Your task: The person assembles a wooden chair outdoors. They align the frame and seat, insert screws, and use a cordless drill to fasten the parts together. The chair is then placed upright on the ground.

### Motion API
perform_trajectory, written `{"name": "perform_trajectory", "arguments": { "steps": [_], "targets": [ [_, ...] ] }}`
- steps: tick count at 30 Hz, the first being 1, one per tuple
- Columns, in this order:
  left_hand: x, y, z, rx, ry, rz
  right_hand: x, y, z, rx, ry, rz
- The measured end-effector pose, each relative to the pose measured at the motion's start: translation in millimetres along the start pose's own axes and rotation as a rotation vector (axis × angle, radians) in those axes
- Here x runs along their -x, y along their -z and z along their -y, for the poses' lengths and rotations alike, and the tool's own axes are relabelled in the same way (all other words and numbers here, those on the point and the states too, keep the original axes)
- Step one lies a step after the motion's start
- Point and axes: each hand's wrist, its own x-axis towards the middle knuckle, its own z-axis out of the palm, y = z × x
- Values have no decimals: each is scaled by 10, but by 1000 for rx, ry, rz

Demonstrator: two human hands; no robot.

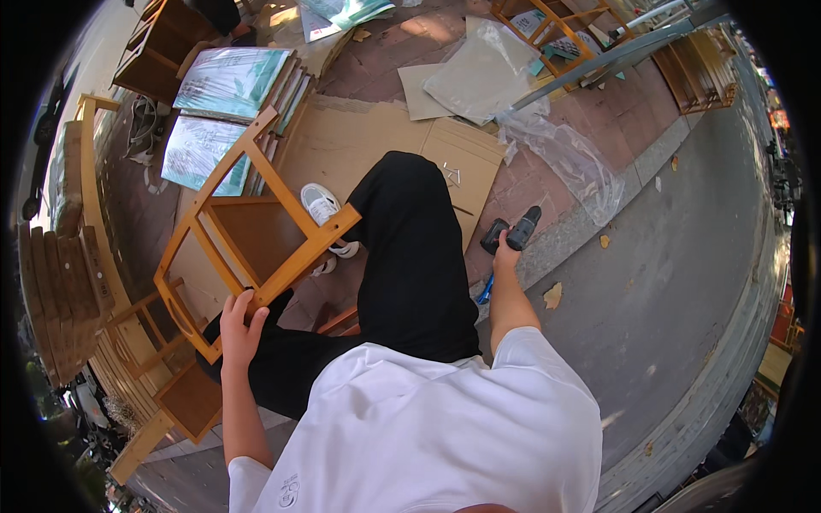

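Note:
A partly built wooden chair (261,244), orange-brown with a solid panel seat, leans tilted across my left thigh. My left hand (239,329) grips its lower rail near a corner, thumb and fingers against the wood. Out to the right, my right hand (506,253) is closed around the handle of a black cordless drill (523,228), which points up and away from me, apart from the chair. Several small screws (451,174) lie on the cardboard (466,154) just beyond my right knee. Under the right forearm, a blue item (486,291) shows only in part.
Plastic-wrapped stacks of flat panels (231,81) stand at the far left. Wooden boards and frames (64,291) lie along the left side. Clear plastic sheeting (573,162) spreads over the paving, with a metal pole (607,60) above it. A stone kerb (556,256) borders the grey road.

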Motion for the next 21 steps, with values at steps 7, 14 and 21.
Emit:
{"name": "perform_trajectory", "arguments": {
  "steps": [7, 14, 21],
  "targets": [
    [-21, -54, 45, -45, 45, 71, 199, 86, -483, 146, 88, -208],
    [-87, -27, 34, -68, 25, 83, 34, 309, -858, 707, 179, -391],
    [-80, -111, -1, -97, 62, 53, 14, -1135, -149, 866, 447, 526]
  ]
}}
